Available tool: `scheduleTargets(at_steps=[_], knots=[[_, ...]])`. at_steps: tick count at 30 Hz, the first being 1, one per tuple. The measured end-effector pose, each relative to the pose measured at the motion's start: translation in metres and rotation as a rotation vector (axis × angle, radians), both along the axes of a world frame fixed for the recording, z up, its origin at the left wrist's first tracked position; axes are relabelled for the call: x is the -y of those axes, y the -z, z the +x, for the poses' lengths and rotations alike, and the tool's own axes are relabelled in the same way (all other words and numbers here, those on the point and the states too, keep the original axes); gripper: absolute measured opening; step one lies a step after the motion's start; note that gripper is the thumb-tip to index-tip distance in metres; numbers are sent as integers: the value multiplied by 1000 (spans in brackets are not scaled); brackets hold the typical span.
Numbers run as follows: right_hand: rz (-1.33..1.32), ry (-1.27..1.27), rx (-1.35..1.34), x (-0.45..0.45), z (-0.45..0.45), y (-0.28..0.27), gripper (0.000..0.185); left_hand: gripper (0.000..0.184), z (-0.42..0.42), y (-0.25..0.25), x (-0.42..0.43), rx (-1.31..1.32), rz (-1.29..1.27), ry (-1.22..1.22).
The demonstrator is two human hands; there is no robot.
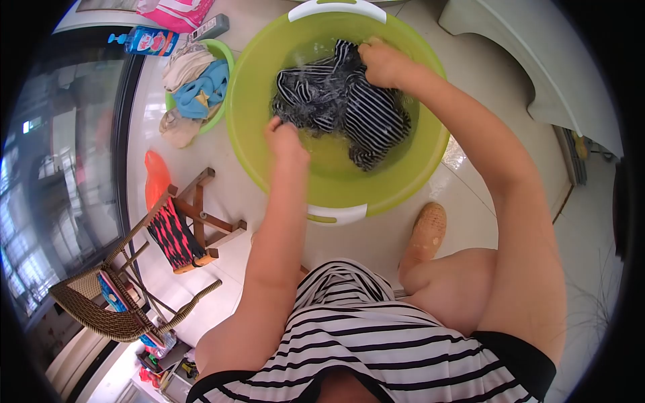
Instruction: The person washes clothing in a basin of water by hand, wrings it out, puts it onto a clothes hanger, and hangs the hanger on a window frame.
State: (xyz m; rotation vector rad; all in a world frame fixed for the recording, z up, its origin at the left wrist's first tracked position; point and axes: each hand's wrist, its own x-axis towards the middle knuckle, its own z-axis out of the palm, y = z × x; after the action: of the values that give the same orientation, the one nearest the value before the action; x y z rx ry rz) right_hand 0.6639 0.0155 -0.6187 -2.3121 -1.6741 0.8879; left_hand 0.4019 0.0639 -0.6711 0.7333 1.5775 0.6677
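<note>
A black-and-white striped garment (376, 114) lies soaked in water in a large green tub (269, 178) with white handles. My right hand (384, 64) is closed on the garment's upper right part, which it pulls up into a peak. At the garment's lower left edge, my left hand (287, 142) has its fingers curled in against the dark cloth. How much cloth it grips is partly hidden. The water around the fabric is rippled and splashing.
Left of the tub, a small green basin (227, 57) holds white and blue cloths (201, 87). Near it stand a blue bottle (153, 41) and a grey brush-like item (209, 28). A folding stool (191, 228) and wicker chair (101, 305) are at lower left.
</note>
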Motion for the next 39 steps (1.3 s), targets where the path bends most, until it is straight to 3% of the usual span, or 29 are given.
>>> scheduleTargets(at_steps=[2, 5, 7, 9, 11, 12, 13, 14, 15, 18, 20, 21, 23, 25, 28, 30, 31, 33, 34, 37, 39], knots=[[-189, 1, 180, 8, -15, 2, 45, 64, 1, 11, 27, 133, -67, -104], [-337, -94, 39, 24, -40, 13, 59, 52, 27, -12, 56, 216, -227, -50], [-358, -149, 205, 35, -63, 13, 59, 37, 44, -20, 69, 331, -523, -18], [-251, -101, 208, 35, -71, 24, 51, 44, 47, 5, 65, 364, -554, 70], [-269, -439, 193, 20, -71, 18, 40, 52, 45, 19, 59, 402, -588, 167], [-191, -249, 6, 23, -68, 7, 29, 53, 39, 20, 52, 505, -618, 177], [-193, -250, 9, 26, -63, -18, 29, 55, 32, 20, 46, 607, -650, 181], [-132, -214, 26, 30, -57, -52, 27, 58, 38, -38, 49, 479, -667, 217], [-68, -176, 43, 32, -50, -76, 25, 60, 32, -47, 48, 465, -553, 188], [161, 4, 133, 47, -14, -94, 19, 49, -3, -75, 32, 634, -611, 216], [193, 27, 212, 54, -5, -105, 18, 42, -14, -93, 33, 422, -269, 380], [119, 43, 272, 60, -8, -110, 17, 42, -13, -98, 32, 424, -267, 379], [48, 54, 330, 63, -14, -103, 16, 36, -14, -105, 31, 329, -344, 605], [-72, -24, 221, 63, -32, -62, 19, 23, -5, -79, 39, 205, -259, 719], [-233, -95, 50, 63, -61, -25, 35, 22, 13, -42, 44, 217, -158, 728], [-293, -164, 205, 69, -76, -5, 46, 32, 28, -32, 42, -103, -78, 737], [-298, -167, 203, 68, -73, 6, 46, 32, 34, -22, 42, -102, -83, 735], [-176, -397, 374, 58, -53, 31, 48, 45, 41, -8, 43, -613, 168, 1065], [-78, -415, 435, 53, -46, 35, 42, 54, 43, -11, 43, -688, 104, 1192], [-101, -417, 330, 30, -40, 27, 39, 54, 44, -10, 41, -827, 112, 1365], [-65, -298, 330, 25, -49, 44, 38, 54, 49, -10, 44, -776, 107, 1323]])
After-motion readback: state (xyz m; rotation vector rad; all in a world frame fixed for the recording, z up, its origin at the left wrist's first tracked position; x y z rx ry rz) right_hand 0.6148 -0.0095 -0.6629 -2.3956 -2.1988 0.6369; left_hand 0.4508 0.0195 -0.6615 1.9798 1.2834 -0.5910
